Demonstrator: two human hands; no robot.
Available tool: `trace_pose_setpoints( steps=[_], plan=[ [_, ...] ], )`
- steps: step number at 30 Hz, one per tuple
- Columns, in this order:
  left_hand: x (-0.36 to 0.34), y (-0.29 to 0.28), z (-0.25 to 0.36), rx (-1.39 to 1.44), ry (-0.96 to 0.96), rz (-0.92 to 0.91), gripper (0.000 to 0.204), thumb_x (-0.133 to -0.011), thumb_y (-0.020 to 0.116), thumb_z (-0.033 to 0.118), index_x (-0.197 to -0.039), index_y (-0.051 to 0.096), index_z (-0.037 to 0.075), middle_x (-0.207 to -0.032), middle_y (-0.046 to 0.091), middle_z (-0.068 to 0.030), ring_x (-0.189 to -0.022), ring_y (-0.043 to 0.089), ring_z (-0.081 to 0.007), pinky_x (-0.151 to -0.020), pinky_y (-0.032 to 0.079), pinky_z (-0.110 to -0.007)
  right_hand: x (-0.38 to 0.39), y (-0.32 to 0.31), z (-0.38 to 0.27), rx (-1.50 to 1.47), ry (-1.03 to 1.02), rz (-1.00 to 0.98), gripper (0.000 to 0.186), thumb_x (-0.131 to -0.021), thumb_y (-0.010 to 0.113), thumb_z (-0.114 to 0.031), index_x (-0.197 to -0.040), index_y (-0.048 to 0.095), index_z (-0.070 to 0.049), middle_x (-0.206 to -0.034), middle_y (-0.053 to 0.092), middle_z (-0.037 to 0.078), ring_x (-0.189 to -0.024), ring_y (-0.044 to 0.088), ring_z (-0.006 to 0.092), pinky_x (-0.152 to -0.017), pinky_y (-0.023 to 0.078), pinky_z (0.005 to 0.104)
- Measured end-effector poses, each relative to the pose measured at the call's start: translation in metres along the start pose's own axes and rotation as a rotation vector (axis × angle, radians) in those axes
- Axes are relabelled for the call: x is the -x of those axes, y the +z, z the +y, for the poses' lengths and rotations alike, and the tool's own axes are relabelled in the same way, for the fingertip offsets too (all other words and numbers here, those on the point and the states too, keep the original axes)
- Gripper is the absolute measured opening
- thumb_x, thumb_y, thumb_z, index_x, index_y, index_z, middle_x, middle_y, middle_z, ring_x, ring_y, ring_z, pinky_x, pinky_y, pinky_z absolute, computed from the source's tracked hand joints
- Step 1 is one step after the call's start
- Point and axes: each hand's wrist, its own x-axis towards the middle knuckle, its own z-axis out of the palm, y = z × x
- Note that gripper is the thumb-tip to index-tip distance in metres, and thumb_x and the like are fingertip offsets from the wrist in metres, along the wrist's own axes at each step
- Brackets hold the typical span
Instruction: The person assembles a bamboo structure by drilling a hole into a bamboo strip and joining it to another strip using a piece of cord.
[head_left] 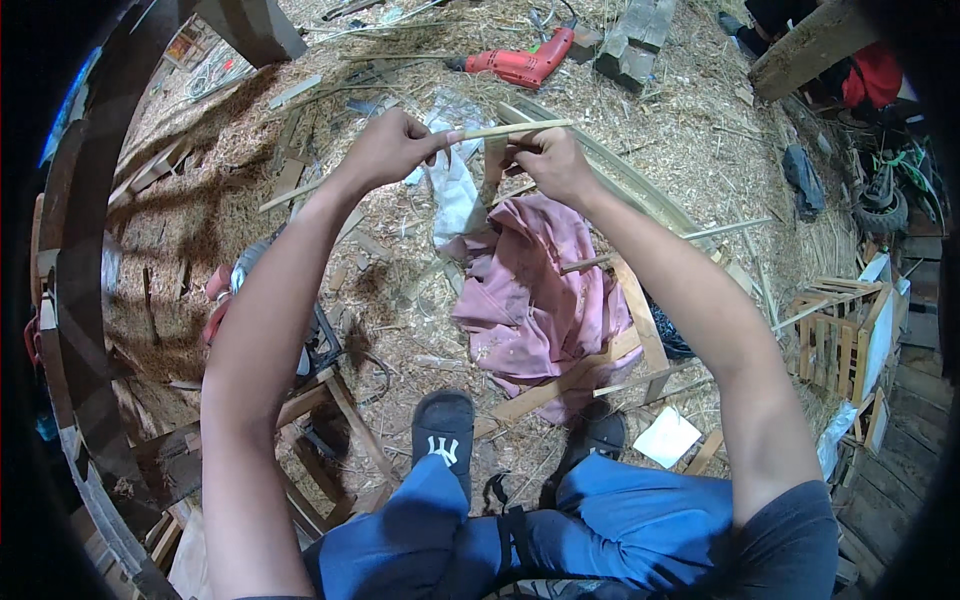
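My left hand (392,150) is closed, pinching the left end of a thin, pale wooden strip (515,129). The strip runs nearly level to the right, passing just above my right hand (556,165). That hand's fingers are curled together, their tips beside a short flat piece of brown wood (494,162). Whether they grip this piece is not clear. Below my hands, a crumpled pink cloth (525,285) lies on the shavings, with a white plastic sheet (455,195) beside it.
A red power drill (520,66) lies at the far side, near a thick wooden block (636,45). A slatted wooden crate (840,335) stands at right. Wooden offcuts and a wooden frame (640,315) lie around my feet. A white paper (667,437) is near my right foot.
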Motion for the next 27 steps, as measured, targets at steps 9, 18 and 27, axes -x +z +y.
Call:
trace_pose_setpoints(
  steps=[9, 18, 27],
  plan=[
    [-0.002, 0.004, 0.001, 0.025, 0.076, 0.042, 0.058, -0.090, 0.070, 0.056, -0.067, 0.074, 0.003, -0.046, 0.046, 0.0025, -0.046, 0.042, -0.0092, -0.047, 0.031, -0.034, -0.003, 0.001, 0.011, 0.009, -0.020, -0.014, 0.026, -0.086, 0.064, -0.002, -0.109, 0.074, 0.006, -0.095, 0.077, 0.016, -0.083, 0.075, 0.0181, -0.077, 0.060, 0.0322],
    [-0.002, 0.000, 0.005, 0.017, 0.016, -0.015, 0.058, -0.087, 0.072, 0.058, -0.070, 0.076, 0.002, -0.053, 0.062, -0.0077, -0.050, 0.059, -0.0175, -0.052, 0.044, -0.035, -0.002, 0.004, 0.014, -0.064, 0.002, 0.019, 0.026, -0.085, 0.064, 0.000, -0.108, 0.074, 0.006, -0.095, 0.078, 0.014, -0.081, 0.075, 0.0164, -0.075, 0.060, 0.0309],
    [-0.004, 0.004, -0.002, 0.044, 0.062, 0.014, 0.058, -0.087, 0.071, 0.057, -0.069, 0.075, 0.002, -0.052, 0.061, -0.0077, -0.049, 0.059, -0.0172, -0.051, 0.043, -0.035, 0.000, 0.006, 0.006, -0.086, 0.066, 0.048, 0.027, -0.085, 0.063, 0.000, -0.109, 0.074, 0.005, -0.094, 0.077, 0.012, -0.081, 0.074, 0.0158, -0.074, 0.061, 0.0309]
  ],
)
